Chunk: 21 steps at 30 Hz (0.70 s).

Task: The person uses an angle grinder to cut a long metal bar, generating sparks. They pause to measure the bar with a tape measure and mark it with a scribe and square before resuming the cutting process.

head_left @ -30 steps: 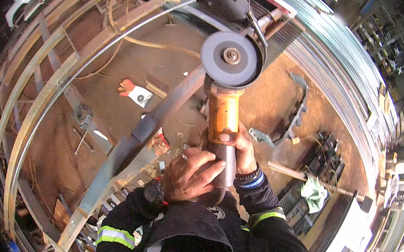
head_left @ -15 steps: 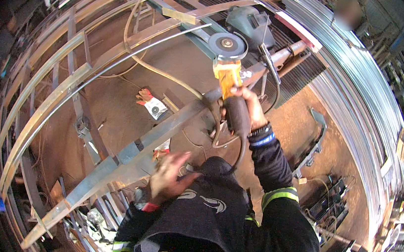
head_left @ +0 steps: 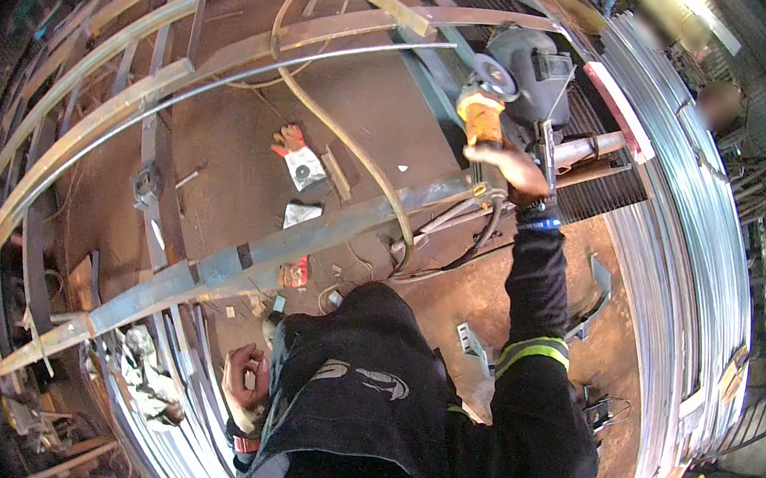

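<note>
Head view: the angle grinder (head_left: 482, 120), gripped by both hands a second ago, is now in the right hand (head_left: 516, 169) alone. That arm is stretched out forward and to the right, and the right hand's fingers are wrapped round the tool's body. The grinder is farther from the person, its disc (head_left: 496, 77) at the left edge of a dark welding mask (head_left: 541, 78); whether the two touch cannot be told. The left hand (head_left: 248, 375) has come off the tool and dropped beside the black hood (head_left: 367, 379); half a second ago it was more spread, and now its fingers are loosely curled. Whether it holds anything is unclear. Near the long steel beam (head_left: 337, 224) lies what looks like a small red packet (head_left: 295, 273), its contents hidden. Orange-and-white gloves (head_left: 302, 164) lie on the floor beyond the beam.
</note>
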### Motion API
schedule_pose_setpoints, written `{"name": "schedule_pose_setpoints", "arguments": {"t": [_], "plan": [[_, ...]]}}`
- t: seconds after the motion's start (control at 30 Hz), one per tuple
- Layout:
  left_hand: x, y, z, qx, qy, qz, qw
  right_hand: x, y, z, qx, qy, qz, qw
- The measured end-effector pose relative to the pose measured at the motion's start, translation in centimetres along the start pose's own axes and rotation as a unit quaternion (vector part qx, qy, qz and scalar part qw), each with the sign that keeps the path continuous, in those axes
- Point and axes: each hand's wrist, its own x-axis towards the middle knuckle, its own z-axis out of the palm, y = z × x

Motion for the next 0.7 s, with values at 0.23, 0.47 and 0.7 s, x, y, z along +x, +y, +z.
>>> {"name": "schedule_pose_setpoints", "arguments": {"t": [0.23, 0.47, 0.7], "plan": [[3.1, 3.8, 0.5, 0.083, -0.098, 0.042, 0.991, -2.9, 3.3, 0.3, -0.411, 0.181, -0.148, 0.881], [5.3, 4.9, 2.8, 0.049, -0.148, 0.113, 0.981, -3.5, 3.8, 0.3, -0.458, 0.165, -0.088, 0.869], [5.2, 5.6, 3.4, 0.055, -0.168, 0.11, 0.978, -4.2, 3.1, 1.3, -0.47, 0.202, -0.051, 0.858]]}}
